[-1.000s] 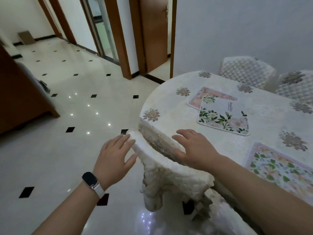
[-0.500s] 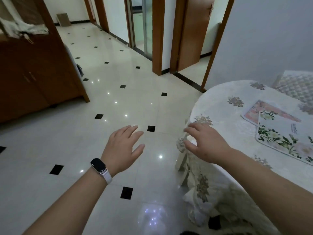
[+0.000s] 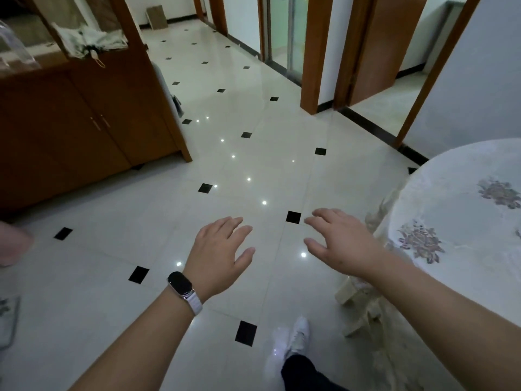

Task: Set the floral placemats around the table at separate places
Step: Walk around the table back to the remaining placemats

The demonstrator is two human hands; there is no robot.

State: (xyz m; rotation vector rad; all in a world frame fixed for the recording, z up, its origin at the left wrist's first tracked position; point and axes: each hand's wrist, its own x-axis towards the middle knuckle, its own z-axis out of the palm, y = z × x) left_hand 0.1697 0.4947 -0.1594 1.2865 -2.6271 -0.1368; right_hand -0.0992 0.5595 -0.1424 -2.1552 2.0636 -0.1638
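Observation:
No placemat shows in the view now. The round table (image 3: pixel 462 221), covered by a cream cloth with flower prints, fills the right edge. My left hand (image 3: pixel 218 253), a dark watch on its wrist, hovers open over the floor tiles. Just left of the table's edge my right hand (image 3: pixel 341 244) hangs open, fingers spread, touching nothing. Both hands are empty.
A tall wooden cabinet (image 3: pixel 84 122) stands at the left with a folded umbrella (image 3: pixel 90 42) on its ledge. Wooden door frames (image 3: pixel 313 52) and an open doorway lie ahead. My white shoe (image 3: pixel 293 340) steps on the glossy tiled floor. The tablecloth's hem (image 3: pixel 363 311) hangs low.
The view has swung left, away from the table, so the placemats have left the frame. My right hand has come off the table's edge and both hands now hang over the floor.

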